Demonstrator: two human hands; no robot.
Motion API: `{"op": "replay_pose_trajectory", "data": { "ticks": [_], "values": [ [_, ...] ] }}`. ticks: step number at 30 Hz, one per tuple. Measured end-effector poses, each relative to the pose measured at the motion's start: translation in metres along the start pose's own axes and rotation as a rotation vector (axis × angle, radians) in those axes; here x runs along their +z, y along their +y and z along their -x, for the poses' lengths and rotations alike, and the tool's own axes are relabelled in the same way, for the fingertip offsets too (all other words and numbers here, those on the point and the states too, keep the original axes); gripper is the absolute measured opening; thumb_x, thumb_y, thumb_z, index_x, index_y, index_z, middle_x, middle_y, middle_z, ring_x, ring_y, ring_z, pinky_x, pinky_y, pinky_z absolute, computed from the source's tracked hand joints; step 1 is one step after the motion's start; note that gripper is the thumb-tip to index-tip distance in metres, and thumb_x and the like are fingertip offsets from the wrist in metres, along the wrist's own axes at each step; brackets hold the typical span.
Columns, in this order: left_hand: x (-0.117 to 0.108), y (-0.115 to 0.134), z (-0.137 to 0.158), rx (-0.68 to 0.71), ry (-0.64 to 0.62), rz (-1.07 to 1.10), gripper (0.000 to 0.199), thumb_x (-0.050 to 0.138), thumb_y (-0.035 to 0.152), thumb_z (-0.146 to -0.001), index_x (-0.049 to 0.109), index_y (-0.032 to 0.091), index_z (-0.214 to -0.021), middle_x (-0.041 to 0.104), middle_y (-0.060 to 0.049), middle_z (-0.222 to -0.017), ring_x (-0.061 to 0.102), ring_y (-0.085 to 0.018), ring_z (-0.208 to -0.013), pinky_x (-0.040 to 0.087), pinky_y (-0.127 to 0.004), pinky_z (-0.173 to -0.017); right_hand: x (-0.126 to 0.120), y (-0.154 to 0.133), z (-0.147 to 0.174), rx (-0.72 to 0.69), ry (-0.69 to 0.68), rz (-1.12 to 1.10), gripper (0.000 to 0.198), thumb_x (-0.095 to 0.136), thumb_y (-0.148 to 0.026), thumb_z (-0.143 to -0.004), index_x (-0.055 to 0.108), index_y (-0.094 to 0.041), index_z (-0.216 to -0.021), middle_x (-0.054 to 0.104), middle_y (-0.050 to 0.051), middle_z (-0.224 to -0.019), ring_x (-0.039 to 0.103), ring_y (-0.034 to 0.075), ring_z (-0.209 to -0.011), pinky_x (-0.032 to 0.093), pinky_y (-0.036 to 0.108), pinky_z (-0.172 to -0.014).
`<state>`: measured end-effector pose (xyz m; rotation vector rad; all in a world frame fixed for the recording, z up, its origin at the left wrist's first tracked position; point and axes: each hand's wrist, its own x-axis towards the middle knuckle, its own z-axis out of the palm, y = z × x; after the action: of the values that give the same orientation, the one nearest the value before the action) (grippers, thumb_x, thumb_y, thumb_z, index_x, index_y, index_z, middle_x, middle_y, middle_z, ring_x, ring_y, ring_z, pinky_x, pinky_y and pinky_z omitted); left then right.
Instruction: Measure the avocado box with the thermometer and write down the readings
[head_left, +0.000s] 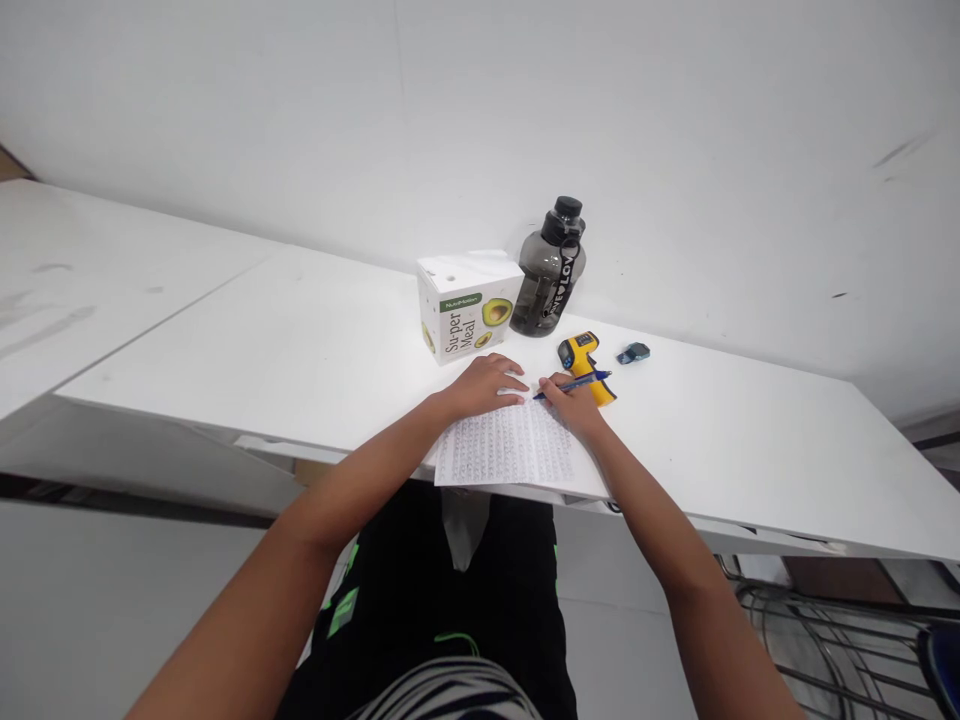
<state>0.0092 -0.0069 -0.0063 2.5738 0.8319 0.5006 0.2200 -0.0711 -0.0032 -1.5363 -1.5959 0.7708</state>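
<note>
A blue pen (583,381) is gripped in my right hand (574,402), its tip down at the upper part of a paper sheet (506,450). Rows of dense handwriting cover the sheet, and its near edge reaches past the table's front edge. My left hand (486,385) lies flat with fingers spread over the sheet's upper left. Just beyond that hand stands a white "Super Meal" box (471,305) with avocado pictures. Right behind my right hand lies a yellow and black infrared thermometer (581,352), its handle partly hidden by the hand and pen.
A dark translucent water bottle (551,270) stands upright behind the box, near the white wall (300,120). To the right of the thermometer lies a small dark teal object (634,353). The white table (750,430) stretches to both sides. A metal rack (847,640) is below right.
</note>
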Motion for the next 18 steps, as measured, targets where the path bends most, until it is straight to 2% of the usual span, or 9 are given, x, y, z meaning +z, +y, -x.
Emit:
{"op": "replay_pose_trajectory", "data": {
  "ticks": [5, 18],
  "values": [
    [-0.0017, 0.0015, 0.0005, -0.006, -0.007, 0.001, 0.027, 0.067, 0.042, -0.09, 0.077, 0.03, -0.112, 0.066, -0.003, -0.133, 0.053, -0.028, -0.125, 0.04, -0.045, -0.106, -0.0009, 0.0015, -0.0003, 0.008, 0.003, -0.023, 0.04, 0.055, -0.049, -0.085, 0.055, -0.022, -0.055, 0.054, 0.0, -0.055, 0.049, 0.015, -0.057, 0.039, 0.03, -0.058],
    [-0.0016, 0.0007, 0.0002, -0.006, -0.011, 0.0, 0.027, 0.066, 0.043, -0.09, 0.076, 0.031, -0.113, 0.066, -0.002, -0.133, 0.053, -0.028, -0.125, 0.04, -0.045, -0.105, -0.0011, -0.0001, 0.0005, -0.021, 0.032, -0.027, 0.043, 0.055, -0.056, -0.089, 0.058, -0.022, -0.062, 0.057, 0.0, -0.059, 0.054, 0.016, -0.064, 0.044, 0.03, -0.065]
  ]
}}
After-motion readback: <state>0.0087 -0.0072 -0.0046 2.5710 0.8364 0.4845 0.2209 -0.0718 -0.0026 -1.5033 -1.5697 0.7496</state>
